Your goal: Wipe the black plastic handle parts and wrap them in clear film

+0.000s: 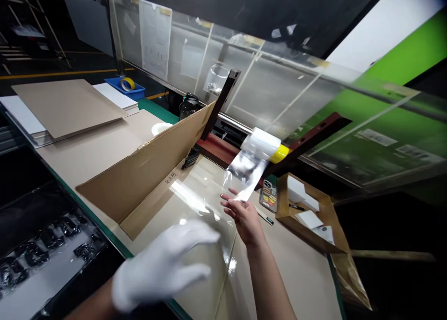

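Directly ahead of the right fingers [232, 200], the film strip [244, 169] rising to the film roll [260, 145], with a red bar [223, 150] behind. Farther left of the fingers, an upright cardboard sheet [146, 171] walling off the far table. Near their right, a phone case [268, 195], then a cardboard tray [307, 217]. Between the fingers and the gloved left hand [160, 266], open air above a clear plastic sheet [199, 203].
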Tool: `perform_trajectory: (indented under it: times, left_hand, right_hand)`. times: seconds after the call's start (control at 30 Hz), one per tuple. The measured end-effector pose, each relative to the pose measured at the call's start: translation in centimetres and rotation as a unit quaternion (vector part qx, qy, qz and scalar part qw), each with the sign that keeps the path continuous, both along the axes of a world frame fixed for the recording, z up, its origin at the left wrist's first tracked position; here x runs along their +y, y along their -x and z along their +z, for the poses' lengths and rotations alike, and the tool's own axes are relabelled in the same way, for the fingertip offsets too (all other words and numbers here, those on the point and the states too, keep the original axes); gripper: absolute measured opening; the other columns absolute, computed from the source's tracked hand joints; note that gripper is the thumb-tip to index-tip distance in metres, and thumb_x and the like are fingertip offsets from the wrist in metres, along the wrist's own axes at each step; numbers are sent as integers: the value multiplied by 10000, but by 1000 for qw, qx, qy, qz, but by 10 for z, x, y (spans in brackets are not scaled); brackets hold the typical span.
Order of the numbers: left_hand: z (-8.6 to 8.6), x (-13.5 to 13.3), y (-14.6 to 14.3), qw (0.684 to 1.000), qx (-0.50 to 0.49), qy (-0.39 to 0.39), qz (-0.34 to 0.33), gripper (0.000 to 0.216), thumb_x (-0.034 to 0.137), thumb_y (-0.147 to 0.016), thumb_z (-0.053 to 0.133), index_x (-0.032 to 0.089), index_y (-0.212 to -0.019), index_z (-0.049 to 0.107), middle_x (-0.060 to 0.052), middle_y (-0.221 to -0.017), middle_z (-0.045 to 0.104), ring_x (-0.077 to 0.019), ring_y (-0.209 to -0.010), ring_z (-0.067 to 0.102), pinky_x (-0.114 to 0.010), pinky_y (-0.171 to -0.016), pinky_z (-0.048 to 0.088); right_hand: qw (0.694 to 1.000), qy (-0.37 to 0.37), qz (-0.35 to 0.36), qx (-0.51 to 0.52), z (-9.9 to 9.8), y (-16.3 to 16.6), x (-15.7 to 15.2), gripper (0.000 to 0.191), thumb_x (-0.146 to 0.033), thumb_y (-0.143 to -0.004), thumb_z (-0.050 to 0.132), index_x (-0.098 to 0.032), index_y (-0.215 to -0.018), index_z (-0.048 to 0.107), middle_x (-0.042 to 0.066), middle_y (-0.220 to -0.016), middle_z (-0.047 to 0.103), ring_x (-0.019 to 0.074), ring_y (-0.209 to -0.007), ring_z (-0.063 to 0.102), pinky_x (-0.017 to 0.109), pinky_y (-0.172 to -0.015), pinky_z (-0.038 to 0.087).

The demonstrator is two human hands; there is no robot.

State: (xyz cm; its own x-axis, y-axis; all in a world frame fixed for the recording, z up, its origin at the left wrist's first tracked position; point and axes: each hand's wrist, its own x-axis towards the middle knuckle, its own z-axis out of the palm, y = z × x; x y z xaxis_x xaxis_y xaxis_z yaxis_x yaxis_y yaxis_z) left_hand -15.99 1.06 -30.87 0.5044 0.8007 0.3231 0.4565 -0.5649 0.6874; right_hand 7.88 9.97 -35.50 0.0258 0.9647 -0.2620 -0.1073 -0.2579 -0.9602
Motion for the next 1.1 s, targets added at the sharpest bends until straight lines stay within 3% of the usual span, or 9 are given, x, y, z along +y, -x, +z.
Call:
perform_trajectory:
  times: [0.1, 0.2, 0.4, 0.47, 0.53, 0.73, 0.83, 0.97, 1.1]
  left_hand:
    - [4, 46, -45, 978, 98, -172, -66, 703, 222, -870, 711, 152, -1488, 385, -158, -1523, 466, -323, -1415, 412, -458, -1155, 378]
    - [-9, 75, -75, 958, 134, -236, -96, 270, 207, -980, 542, 127, -1236, 574, -139, -1254, 630, -282, -1197, 572, -412, -1030, 460]
    - [-44, 24, -52, 957, 150, -230, -90, 271, 134, -1033, 347, 143, -1144, 594, -93, -1073, 662, -227, -1001, 613, -376, -917, 494]
    - [-54, 0, -44, 959, 174, -208, -82, 284, 113, -1015, 373, 146, -1203, 583, -108, -1156, 661, -246, -1059, 607, -397, -961, 471]
    - [-63, -16, -41, 959, 212, -170, -86, 301, 132, -999, 420, 160, -1259, 569, -115, -1246, 647, -260, -1116, 591, -410, -998, 446]
    - [-100, -19, -45, 952, 262, -88, -134, 303, 303, -958, 567, 147, -1219, 575, -103, -1186, 645, -259, -1044, 579, -381, -875, 464]
    - [-116, -11, -49, 943, 278, -114, -146, 219, 332, -978, 549, 139, -1071, 597, -79, -1044, 632, -239, -910, 572, -351, -715, 447]
    - [-121, -7, -49, 938, 291, -122, -143, 179, 276, -1008, 479, 150, -1046, 599, -78, -1003, 626, -232, -883, 577, -344, -701, 441]
    - [-108, -11, -43, 948, 272, -51, -157, 366, 311, -958, 548, 133, -1277, 553, -128, -1255, 628, -294, -1101, 583, -415, -925, 483]
  right_hand:
    - [1000, 4, -12, 9, 9, 11, -25, 402, -410, -730, 789, -187, -1033, 650, 45, -958, 744, 160, -775, 677, 258, -677, 545]
    - [999, 31, -10, 8, 15, 11, -60, 381, -433, -744, 795, -184, -1002, 668, 34, -892, 730, 149, -751, 665, 246, -666, 527]
    - [988, 66, -50, -132, 25, -13, -125, 625, -547, -844, 713, -193, -1330, 543, 114, -1057, 726, 256, -880, 699, 374, -744, 564]
    - [931, -57, -83, -350, 35, -14, -107, 516, -536, -967, 548, -213, -1368, 512, 109, -1096, 696, 242, -907, 676, 362, -754, 556]
    - [832, -209, -4, -513, 45, -2, -59, 388, -418, -1059, 386, -212, -1347, 542, 113, -1143, 667, 214, -939, 658, 335, -786, 544]
    - [709, -333, 272, -559, 47, 72, 142, 201, -218, -983, 601, -202, -1168, 677, 59, -1118, 685, 213, -1079, 635, 391, -942, 522]
    - [669, -346, 329, -570, 42, 93, 200, 164, -297, -976, 638, -169, -1069, 682, 66, -1139, 681, 212, -1060, 641, 440, -961, 521]
    - [665, -358, 333, -565, 47, 83, 199, 114, -246, -958, 638, -160, -1021, 675, 92, -1231, 647, 246, -1183, 581, 453, -1034, 455]
    - [707, -327, 276, -563, 43, 39, 91, 172, -256, -980, 558, -212, -1137, 609, 88, -1260, 623, 232, -1169, 572, 355, -983, 451]
